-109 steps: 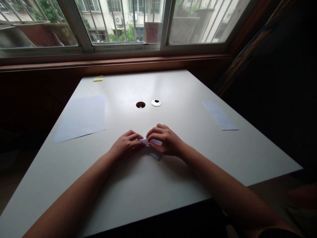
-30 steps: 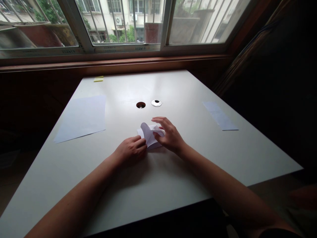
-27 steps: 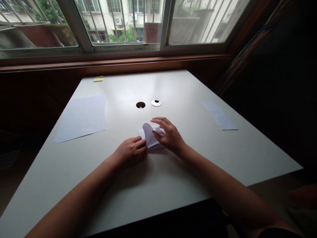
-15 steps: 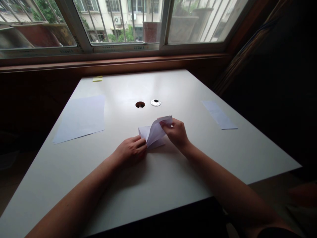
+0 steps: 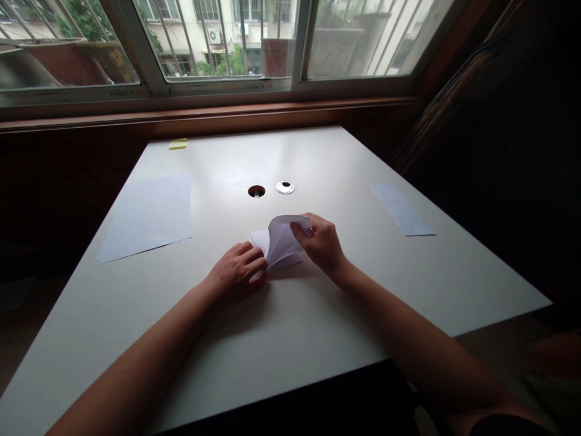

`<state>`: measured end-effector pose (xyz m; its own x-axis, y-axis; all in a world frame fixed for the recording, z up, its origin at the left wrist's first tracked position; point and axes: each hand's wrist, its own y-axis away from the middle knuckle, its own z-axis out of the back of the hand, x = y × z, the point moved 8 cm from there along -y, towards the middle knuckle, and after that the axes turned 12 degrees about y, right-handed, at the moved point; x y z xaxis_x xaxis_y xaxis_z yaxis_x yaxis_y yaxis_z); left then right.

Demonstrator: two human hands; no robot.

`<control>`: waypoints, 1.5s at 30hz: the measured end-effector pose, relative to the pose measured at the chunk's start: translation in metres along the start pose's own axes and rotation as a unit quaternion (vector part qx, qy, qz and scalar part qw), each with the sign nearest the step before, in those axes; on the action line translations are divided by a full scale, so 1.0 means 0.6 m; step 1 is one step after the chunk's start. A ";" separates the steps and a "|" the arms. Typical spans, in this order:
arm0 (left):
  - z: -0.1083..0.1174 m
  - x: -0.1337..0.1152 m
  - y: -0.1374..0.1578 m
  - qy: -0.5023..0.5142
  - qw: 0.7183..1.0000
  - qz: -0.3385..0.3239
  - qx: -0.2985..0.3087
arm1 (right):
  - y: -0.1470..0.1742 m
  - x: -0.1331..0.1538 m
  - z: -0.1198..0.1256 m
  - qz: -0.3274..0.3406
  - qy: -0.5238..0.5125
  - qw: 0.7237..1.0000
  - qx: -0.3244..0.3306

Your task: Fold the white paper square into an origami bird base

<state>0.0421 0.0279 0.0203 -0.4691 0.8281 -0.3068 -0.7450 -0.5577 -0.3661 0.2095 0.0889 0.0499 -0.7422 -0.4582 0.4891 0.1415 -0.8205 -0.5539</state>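
Observation:
A folded sheet of white paper (image 5: 284,242) lies on the white table (image 5: 318,339) in front of me, its upper layer lifted and curving. My right hand (image 5: 320,242) pinches the raised layer at its upper right edge between thumb and fingers. At the paper's lower left corner, my left hand (image 5: 240,265) is closed with its fingertips on the fold. The lower layer rests on the table top. My left fingertips are partly hidden behind the knuckles.
A stack of white sheets (image 5: 149,215) lies at the left, and a folded white strip of paper (image 5: 402,210) at the right. Beyond my hands are a round cable hole (image 5: 256,191) and a silver hole cover (image 5: 285,188). Yellow sticky notes (image 5: 178,143) sit near the far left corner.
The raised layer has opened into a wider curve, and its edge in my right hand has shifted slightly left. My left fingers have lifted a little at the corner.

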 end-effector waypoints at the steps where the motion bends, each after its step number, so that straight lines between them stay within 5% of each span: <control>1: 0.006 0.001 0.001 0.022 1.000 0.007 -0.017 | 0.001 0.003 0.000 0.008 0.001 1.000 0.001; 7: 0.039 0.016 0.010 0.171 0.977 0.033 -0.127 | 0.008 0.023 -0.007 0.062 0.039 0.997 0.012; 15: 0.043 0.074 0.028 0.311 0.902 0.159 -0.254 | 0.020 0.056 -0.017 0.166 0.036 0.984 0.050; 20: 0.020 0.088 0.023 0.271 0.922 0.214 -0.174 | 0.022 0.060 -0.018 0.176 -0.006 0.982 0.060; 29: 0.006 0.067 0.017 0.140 0.975 0.149 -0.083 | 0.013 0.035 -0.021 0.089 -0.047 0.991 0.091; 39: 0.004 0.070 0.018 0.144 0.972 0.168 -0.075 | 0.013 0.017 -0.028 0.034 -0.062 0.988 0.140; 45: 0.010 0.070 0.022 0.162 0.965 0.194 -0.067 | 0.021 0.016 -0.045 0.049 -0.183 0.943 0.272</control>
<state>0.0095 0.0557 0.0080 -0.5120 0.5060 -0.6942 -0.4648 -0.8428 -0.2715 0.1863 0.0832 0.0293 -0.4462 -0.5464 0.7088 0.5867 -0.7766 -0.2294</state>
